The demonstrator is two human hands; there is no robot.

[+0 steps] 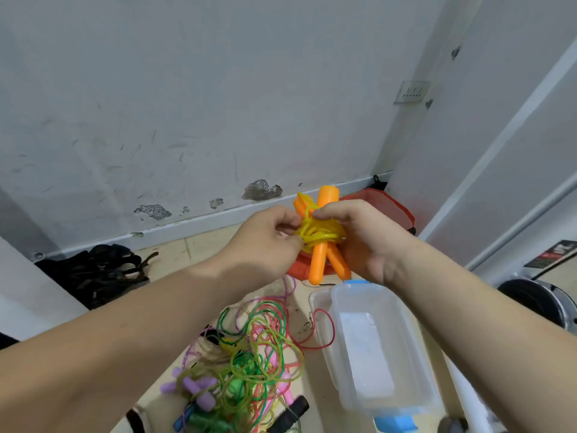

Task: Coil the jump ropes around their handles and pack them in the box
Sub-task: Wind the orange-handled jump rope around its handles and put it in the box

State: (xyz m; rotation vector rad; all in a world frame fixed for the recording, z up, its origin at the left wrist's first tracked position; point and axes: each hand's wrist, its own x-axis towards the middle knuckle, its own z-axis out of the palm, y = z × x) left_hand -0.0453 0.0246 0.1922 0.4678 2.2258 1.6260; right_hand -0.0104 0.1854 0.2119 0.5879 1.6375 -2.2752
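I am holding one jump rope up in front of me with both hands, above the floor point(199, 245). Its two orange handles point(318, 260) are lying crossed against each other, and the yellow cord point(321, 234) is sitting in loose loops around their middle. My left hand point(265, 242) is pinching the cord at the left side of the bundle, with its fingers curled in. My right hand point(363, 239) is gripping the bundle from the right, with its fingers wrapped over the coils and handles.

Nearer to me and to the right, the clear plastic box point(384, 401) is standing open on the floor (blue clips at its ends). Just left of it the tangled pile of ropes point(256, 354) is lying, with green, pink, yellow and purple cords mixed among handles. Behind my hands a red basket point(390, 207) is sitting by the far wall, and a black bag point(93, 273) is lying at the far left.
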